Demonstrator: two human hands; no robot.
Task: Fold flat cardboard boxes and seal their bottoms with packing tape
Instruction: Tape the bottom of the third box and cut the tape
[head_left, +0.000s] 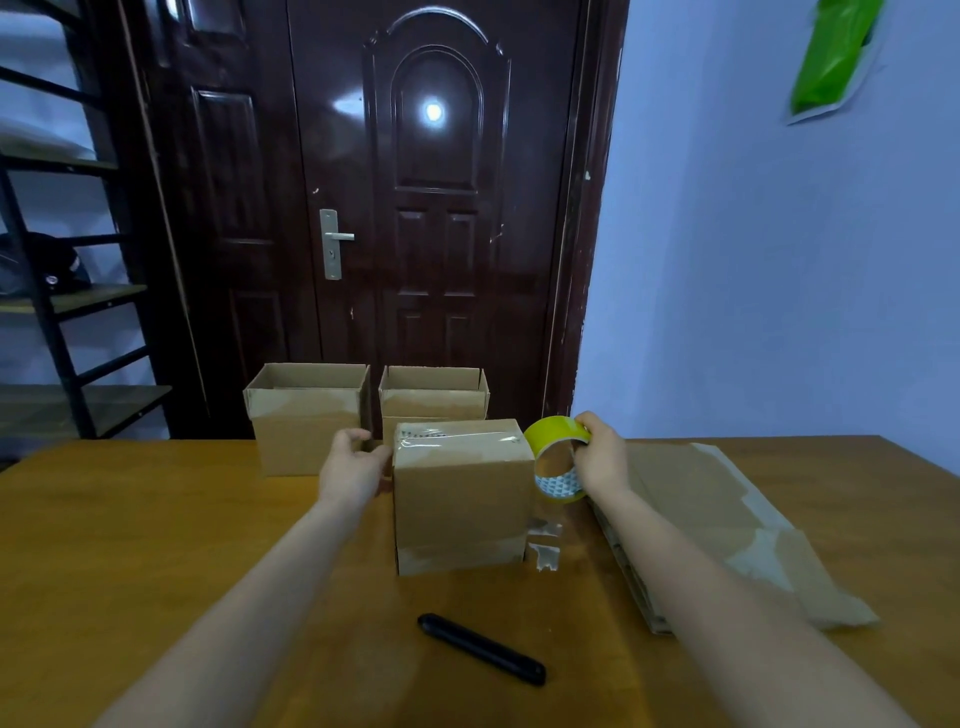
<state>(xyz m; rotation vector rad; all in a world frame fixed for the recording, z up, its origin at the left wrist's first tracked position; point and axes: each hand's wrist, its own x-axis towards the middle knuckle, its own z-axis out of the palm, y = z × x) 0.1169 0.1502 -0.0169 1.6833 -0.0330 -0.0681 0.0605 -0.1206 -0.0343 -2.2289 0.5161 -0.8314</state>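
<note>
Where the wooden table (156, 519) ends, a dark door (415, 208) stands.

Taped brown box (460, 493) upside down mid-table, yellow tape roll (558, 460) beside, flat cardboard (701, 514) right

Two bare forearms enter from the bottom edge of the head view, each widening toward the camera and narrowing to the wrist. No sleeve, cuff, watch, bracelet or glove shows on either arm from the frame edge to the fingers, and the left hand (353, 465) and right hand (602, 457) are both bare, with no rings or markings that can be made out at this distance. The wide-angle lens stretches the forearms so they look long and thick near the lower corners, and the rest of the person lies outside the frame.
</note>
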